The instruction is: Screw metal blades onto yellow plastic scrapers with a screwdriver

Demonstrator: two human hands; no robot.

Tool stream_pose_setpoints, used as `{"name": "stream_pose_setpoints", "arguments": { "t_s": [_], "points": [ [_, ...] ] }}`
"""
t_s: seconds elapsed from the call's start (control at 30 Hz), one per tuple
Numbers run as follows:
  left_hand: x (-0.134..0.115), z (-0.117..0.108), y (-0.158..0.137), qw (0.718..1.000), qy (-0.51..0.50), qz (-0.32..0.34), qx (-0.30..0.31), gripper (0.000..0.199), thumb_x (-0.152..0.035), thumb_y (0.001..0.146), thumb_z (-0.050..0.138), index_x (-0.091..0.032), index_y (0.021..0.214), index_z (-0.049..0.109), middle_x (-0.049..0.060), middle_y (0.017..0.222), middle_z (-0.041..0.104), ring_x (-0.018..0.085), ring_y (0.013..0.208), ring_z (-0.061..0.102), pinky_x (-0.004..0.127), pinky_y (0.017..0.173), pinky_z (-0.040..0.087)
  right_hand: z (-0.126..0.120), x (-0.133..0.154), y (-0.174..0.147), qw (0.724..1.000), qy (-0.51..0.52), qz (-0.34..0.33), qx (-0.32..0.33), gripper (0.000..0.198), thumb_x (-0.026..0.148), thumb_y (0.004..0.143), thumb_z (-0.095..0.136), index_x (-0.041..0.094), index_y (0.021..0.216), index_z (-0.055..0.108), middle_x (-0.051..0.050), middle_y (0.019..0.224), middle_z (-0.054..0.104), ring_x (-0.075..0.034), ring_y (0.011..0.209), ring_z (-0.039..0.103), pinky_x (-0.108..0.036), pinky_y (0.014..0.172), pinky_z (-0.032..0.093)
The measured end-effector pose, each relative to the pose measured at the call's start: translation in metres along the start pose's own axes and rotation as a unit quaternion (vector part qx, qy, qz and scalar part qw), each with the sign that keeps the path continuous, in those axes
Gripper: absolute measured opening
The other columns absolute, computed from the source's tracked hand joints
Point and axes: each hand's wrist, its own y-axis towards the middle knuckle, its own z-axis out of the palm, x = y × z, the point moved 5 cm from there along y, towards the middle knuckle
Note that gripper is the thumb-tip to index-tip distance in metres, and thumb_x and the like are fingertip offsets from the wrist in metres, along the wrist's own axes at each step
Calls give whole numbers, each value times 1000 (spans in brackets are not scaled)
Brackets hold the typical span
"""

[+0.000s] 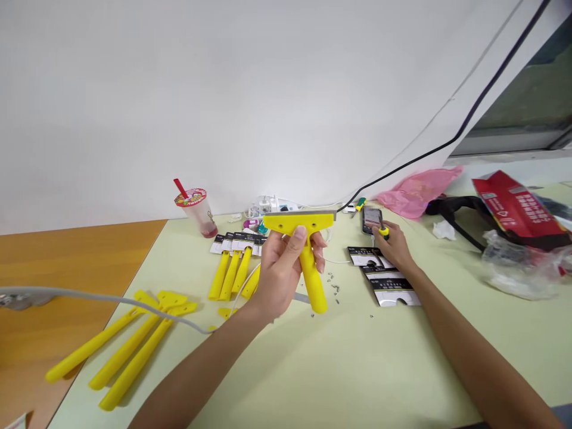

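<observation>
My left hand (282,275) is closed around the neck of a yellow scraper (314,286), raised over the table with its head up. A thin grey metal blade runs along the top edge of the head, and two screw holes show in the plastic. Farther right, my right hand (395,245) grips a screwdriver (384,232) with a yellow and black handle, its shaft pointing up beside a dark phone (372,218). Black and white cardboard sleeves (391,293) lie under and in front of that hand. Several small screws (335,288) are scattered on the table between the hands.
Yellow scraper handles (134,351) lie at the left edge, with a grey cable (147,305) passing over them. Several carded scrapers (231,271) sit beyond my left hand. A drink cup (200,214) stands behind. At right are a pink bag (417,190) and a red packet (518,205).
</observation>
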Motion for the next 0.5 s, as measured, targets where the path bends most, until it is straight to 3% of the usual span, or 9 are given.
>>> {"name": "stream_pose_setpoints", "arguments": {
  "t_s": [0.27,0.5],
  "points": [
    [-5,-7,1,995,74,-7,61,31,-47,110,66,-18,104,72,8,98,75,15,71,65,33,69,57,9,-9,2,999,-34,-4,32,49,55,105,48,24,116,84,-18,128,80,-38,143,60,-63,123,43],
    [-5,-14,2,997,66,-37,16,29,-48,106,72,-20,104,71,9,100,76,18,70,67,37,68,59,-8,1,-1,999,-16,28,-25,54,58,105,50,22,124,85,-19,127,80,-39,134,67,-59,117,50]
  ]
}}
